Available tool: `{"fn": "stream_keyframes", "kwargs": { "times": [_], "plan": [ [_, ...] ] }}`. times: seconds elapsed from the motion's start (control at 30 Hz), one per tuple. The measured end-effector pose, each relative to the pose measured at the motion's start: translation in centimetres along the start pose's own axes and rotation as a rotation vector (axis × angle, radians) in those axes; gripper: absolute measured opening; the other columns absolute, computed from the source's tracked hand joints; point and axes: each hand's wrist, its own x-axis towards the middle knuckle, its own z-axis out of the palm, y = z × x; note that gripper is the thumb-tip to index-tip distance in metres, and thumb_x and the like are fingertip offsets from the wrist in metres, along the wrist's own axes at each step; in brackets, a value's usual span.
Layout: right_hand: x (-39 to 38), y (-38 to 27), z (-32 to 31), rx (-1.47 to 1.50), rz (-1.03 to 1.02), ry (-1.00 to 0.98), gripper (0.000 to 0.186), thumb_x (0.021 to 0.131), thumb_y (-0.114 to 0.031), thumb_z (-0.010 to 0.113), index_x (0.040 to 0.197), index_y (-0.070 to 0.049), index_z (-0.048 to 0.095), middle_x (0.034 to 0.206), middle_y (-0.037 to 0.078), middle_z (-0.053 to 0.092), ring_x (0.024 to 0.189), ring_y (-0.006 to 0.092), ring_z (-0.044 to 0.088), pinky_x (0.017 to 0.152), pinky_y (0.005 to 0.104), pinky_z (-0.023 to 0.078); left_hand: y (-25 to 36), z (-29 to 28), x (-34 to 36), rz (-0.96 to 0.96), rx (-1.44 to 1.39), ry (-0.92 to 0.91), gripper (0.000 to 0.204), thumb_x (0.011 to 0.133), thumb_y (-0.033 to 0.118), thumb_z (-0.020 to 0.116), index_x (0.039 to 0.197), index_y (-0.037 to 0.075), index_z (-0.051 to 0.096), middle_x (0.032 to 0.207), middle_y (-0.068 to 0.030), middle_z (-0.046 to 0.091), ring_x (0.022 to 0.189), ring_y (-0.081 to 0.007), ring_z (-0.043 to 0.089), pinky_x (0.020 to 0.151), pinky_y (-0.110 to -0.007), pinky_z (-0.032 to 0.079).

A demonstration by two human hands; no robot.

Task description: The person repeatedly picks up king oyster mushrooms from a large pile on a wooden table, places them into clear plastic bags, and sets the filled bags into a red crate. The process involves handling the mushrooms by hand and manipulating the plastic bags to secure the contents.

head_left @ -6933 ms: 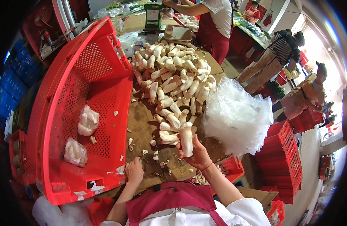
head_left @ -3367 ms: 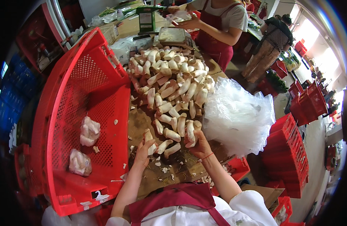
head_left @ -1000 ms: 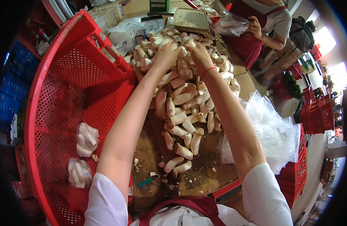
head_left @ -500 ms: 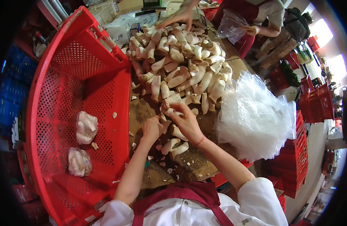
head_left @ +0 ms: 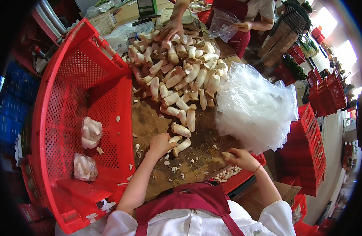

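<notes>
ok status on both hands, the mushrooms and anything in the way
Left hand at the near mushrooms, grip unclear. Right hand holding a pale piece, right of them. Mushroom pile beyond, co-worker's hand at its far end.

We see a broad heap of pale mushrooms (head_left: pixel 185 72), thick-stemmed, cream to tan, lying every which way on the brown worktop (head_left: pixel 147 118). At its near edge, one stout stem (head_left: pixel 190 118) lies lengthwise, pointing away from us, and just nearer a plump mushroom (head_left: pixel 181 130) lies aslant. Closer still, we find a curved mushroom (head_left: pixel 182 147) rising to the right, with a pale stub (head_left: pixel 175 139) beside it at the left hand (head_left: pixel 161 144). In the right hand (head_left: pixel 244 159), well apart from the heap, is a tan piece (head_left: pixel 228 155), too covered for us to tell whether it is whole.
</notes>
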Motion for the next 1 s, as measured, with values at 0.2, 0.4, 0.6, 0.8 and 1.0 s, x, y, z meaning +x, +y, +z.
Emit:
{"fn": "stream_keyframes", "kwargs": {
  "times": [0.2,0.4,0.6,0.8,1.0],
  "plan": [
    [-2.0,0.2,1.4,-0.341,-0.218,0.281,0.03,0.085,-0.023,0.063,0.11,-0.006,0.062,0.103,0.013,0.064,0.095,0.0332,0.06,0.081,0.0409,0.05,-1.4,0.0,-0.4,-0.138,-0.718,-0.158,0.029,0.083,0.031,0.069,0.087,0.002,0.068,0.072,-0.0051,0.063,0.066,-0.0137,0.059,0.061,-0.028,0.045],
    [5.7,-4.5,8.9,-0.353,-0.78,0.41,0.038,0.078,-0.007,0.06,0.115,-0.007,0.058,0.113,0.01,0.059,0.108,0.0299,0.054,0.09,0.0383,0.046,-1.8,-0.6,-1.5,-0.23,-1.336,-0.282,0.024,0.092,0.027,0.063,0.092,0.002,0.065,0.075,-0.0007,0.063,0.064,-0.0088,0.057,0.061,-0.025,0.046],
    [9.9,-6.3,12.0,-0.635,-0.851,0.434,0.036,0.079,-0.009,0.055,0.115,-0.008,0.055,0.11,0.007,0.054,0.111,0.026,0.048,0.093,0.0391,0.04,-1.5,-1.7,-2.6,-0.219,-1.528,-0.238,0.025,0.093,0.028,0.061,0.097,0.003,0.064,0.081,-0.0013,0.064,0.069,-0.0102,0.06,0.065,-0.026,0.049],
    [9.0,-5.0,7.1,-0.347,-0.596,0.454,0.032,0.074,-0.011,0.067,0.102,-0.003,0.054,0.101,0.017,0.053,0.098,0.0359,0.048,0.086,0.0411,0.043,-0.1,-1.4,-3.8,-0.183,-1.26,-0.345,0.026,0.094,0.027,0.059,0.096,0.002,0.066,0.085,-0.0031,0.066,0.074,-0.0101,0.061,0.069,-0.025,0.048],
    [4.2,-7.0,1.6,0.306,-0.328,0.529,0.025,0.084,-0.015,0.067,0.098,-0.002,0.051,0.076,0.012,0.063,0.065,0.0201,0.061,0.061,0.0325,0.048,8.1,3.7,-4.6,0.159,-0.678,-0.518,0.036,0.09,0.029,0.062,0.111,0.0,0.066,0.095,-0.0055,0.069,0.086,-0.0119,0.061,0.081,-0.026,0.047]
  ]
}}
